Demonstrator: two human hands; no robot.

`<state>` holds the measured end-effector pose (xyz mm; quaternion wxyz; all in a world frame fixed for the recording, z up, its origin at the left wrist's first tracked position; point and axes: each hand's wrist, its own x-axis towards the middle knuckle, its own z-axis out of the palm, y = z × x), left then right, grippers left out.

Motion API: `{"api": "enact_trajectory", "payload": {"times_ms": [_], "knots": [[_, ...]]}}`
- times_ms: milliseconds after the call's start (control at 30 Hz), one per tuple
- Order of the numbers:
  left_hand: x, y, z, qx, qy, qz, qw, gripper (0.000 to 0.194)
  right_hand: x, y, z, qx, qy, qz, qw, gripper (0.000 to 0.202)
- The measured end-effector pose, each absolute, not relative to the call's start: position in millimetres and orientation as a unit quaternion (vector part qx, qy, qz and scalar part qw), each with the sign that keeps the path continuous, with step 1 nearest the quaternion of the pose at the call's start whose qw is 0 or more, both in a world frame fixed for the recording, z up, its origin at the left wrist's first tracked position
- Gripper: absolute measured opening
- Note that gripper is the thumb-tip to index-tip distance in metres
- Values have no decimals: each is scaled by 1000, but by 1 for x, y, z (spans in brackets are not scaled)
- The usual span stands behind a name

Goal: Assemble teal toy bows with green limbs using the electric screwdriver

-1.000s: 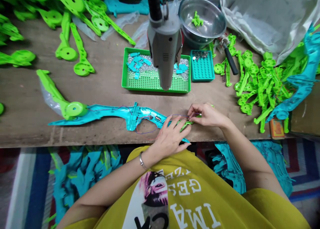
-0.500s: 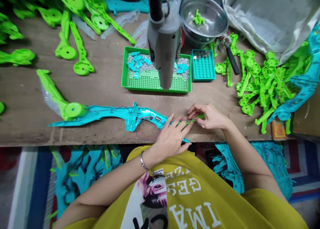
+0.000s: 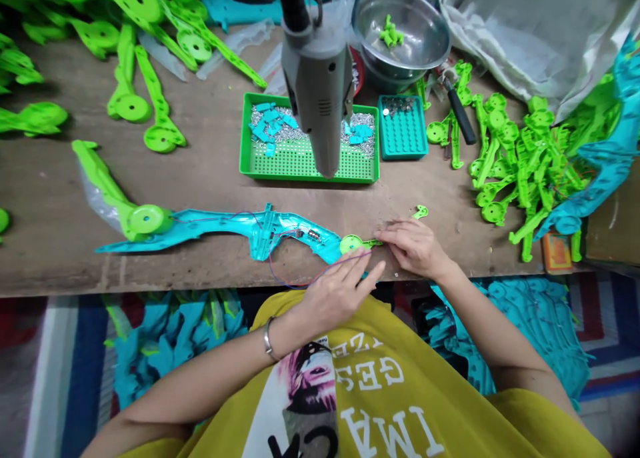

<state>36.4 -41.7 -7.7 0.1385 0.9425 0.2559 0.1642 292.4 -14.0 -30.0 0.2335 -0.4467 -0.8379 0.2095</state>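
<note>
A blue plastic toy-bow half [image 3: 223,221] lies on the bench with its hollow side up, metal springs or contacts [image 3: 313,235] inside it. At its right end sits a green plastic arm [image 3: 351,243] with a round hub. My right hand [image 3: 417,248] has its fingers closed over the arm's thin part, whose hooked tip [image 3: 421,211] shows beyond the hand. My left hand [image 3: 340,285] lies with fingers stretched out at the hub's lower edge, by the thin red and blue wires [image 3: 295,286]. Another green arm [image 3: 100,185] is at the bow's left end.
An electric screwdriver [image 3: 325,111] hangs over a green tray [image 3: 310,171] of screws and small blue pieces. Right of it stand a teal tray [image 3: 404,138] and a metal bowl [image 3: 405,38]. Green parts [image 3: 530,158] are heaped at right, with more [image 3: 130,105] at left.
My left hand has drawn back down and left, uncovering the green hub. My right hand has shifted slightly right and lower, and the arm's hooked tip now shows above it.
</note>
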Motion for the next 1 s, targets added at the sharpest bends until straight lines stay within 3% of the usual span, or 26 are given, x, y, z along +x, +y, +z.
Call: {"api": "enact_trajectory", "payload": {"times_ms": [167,300,433,533,667,1000], "knots": [[15,-40,24,928,93,243,267,38,293,-25,-34,-460,-826,201,256,46],[26,-14,37,899,231,300,221,27,280,-35,-17,-541,-758,203,304,36],[49,11,18,891,362,211,173,25,261,-50,-7,-625,-709,170,279,9],[61,18,-5,896,355,162,212,26,257,-57,-8,-653,-692,185,248,8],[65,16,-27,898,322,161,252,29,264,-51,-9,-658,-655,236,286,7],[64,12,-19,952,264,58,142,42,271,-31,-13,-700,-599,270,278,14]]}}
